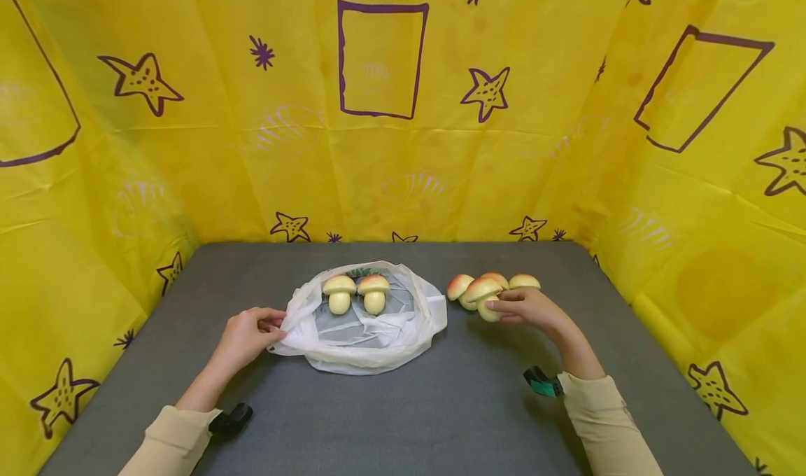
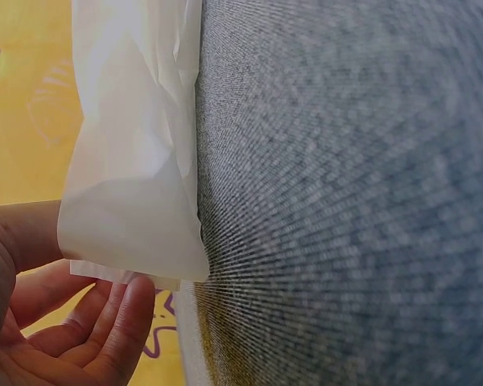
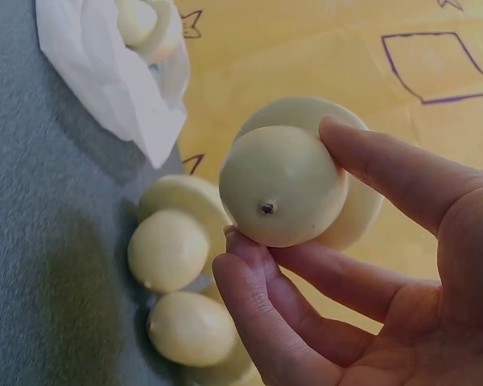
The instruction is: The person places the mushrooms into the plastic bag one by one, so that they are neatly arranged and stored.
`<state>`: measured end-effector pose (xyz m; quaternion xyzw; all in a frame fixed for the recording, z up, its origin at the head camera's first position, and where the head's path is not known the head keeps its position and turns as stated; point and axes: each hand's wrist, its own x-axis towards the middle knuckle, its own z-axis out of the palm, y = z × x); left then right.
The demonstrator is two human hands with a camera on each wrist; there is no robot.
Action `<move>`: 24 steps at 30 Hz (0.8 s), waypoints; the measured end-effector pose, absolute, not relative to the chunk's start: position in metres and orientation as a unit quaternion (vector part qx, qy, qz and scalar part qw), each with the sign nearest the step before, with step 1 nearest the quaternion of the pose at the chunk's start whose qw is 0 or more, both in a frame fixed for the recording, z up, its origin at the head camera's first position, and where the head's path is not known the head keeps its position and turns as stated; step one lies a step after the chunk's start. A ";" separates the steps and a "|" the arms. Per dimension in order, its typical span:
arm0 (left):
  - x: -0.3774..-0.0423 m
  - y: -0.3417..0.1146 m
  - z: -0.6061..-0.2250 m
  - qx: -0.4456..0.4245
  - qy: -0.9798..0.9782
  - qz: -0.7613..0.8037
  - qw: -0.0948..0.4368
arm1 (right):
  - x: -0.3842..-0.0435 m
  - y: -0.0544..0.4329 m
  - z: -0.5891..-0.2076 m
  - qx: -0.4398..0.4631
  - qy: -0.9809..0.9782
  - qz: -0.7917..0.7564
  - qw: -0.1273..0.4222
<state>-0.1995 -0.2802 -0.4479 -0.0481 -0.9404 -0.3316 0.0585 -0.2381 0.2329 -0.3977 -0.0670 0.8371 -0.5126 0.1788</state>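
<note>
The work seemed to be partly done. Two mushrooms [image 1: 374, 294] lay side by side inside the white bag [image 1: 371, 360], which stood with wide mouth toward the far edge of the counter [image 1: 390, 420], left of its middle. Three loose mushrooms [image 1: 460, 287] were left outside, right of the bag and near that same edge. Your right hand [image 1: 532, 308] reached in from the right side, and its grip was closed on the stem of a held mushroom [image 1: 483, 290], cap upward and slightly tilted. Your left hand [image 1: 248, 332] pinched the bag's left rim between thumb and bent fingers.
</note>
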 end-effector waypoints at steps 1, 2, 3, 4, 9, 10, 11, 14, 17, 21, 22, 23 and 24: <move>-0.200 -0.280 -0.448 -0.048 -0.940 -0.332 0.057 | -0.239 0.232 -0.397 -0.066 0.836 -0.514 0.180; -0.200 -0.280 -0.448 -0.047 -0.940 -0.332 0.056 | -0.239 0.231 -0.396 -0.068 0.836 -0.514 0.181; -0.200 -0.280 -0.447 -0.047 -0.941 -0.332 0.055 | -0.240 0.230 -0.395 -0.071 0.835 -0.514 0.182; -0.200 -0.280 -0.447 -0.046 -0.940 -0.332 0.055 | -0.240 0.230 -0.394 -0.076 0.835 -0.513 0.184; -0.199 -0.279 -0.447 -0.044 -0.941 -0.333 0.052 | -0.244 0.223 -0.391 -0.086 0.833 -0.514 0.187; -0.199 -0.279 -0.448 -0.043 -0.941 -0.333 0.052 | -0.245 0.222 -0.390 -0.085 0.832 -0.515 0.186; -0.199 -0.279 -0.448 -0.041 -0.941 -0.333 0.051 | -0.245 0.220 -0.390 -0.084 0.831 -0.519 0.184; -0.199 -0.279 -0.449 -0.039 -0.941 -0.331 0.053 | -0.246 0.215 -0.388 -0.075 0.825 -0.529 0.181; -0.199 -0.279 -0.450 -0.039 -0.941 -0.331 0.055 | -0.248 0.210 -0.387 -0.067 0.820 -0.539 0.181; -0.199 -0.279 -0.449 -0.041 -0.941 -0.330 0.056 | -0.251 0.203 -0.387 -0.067 0.813 -0.549 0.181; -0.199 -0.279 -0.449 -0.041 -0.941 -0.330 0.057 | -0.251 0.201 -0.386 -0.071 0.813 -0.549 0.181; -0.199 -0.279 -0.448 -0.042 -0.942 -0.329 0.058 | -0.252 0.199 -0.386 -0.074 0.811 -0.551 0.181; -0.199 -0.279 -0.448 -0.042 -0.942 -0.328 0.058 | -0.252 0.198 -0.386 -0.076 0.810 -0.552 0.182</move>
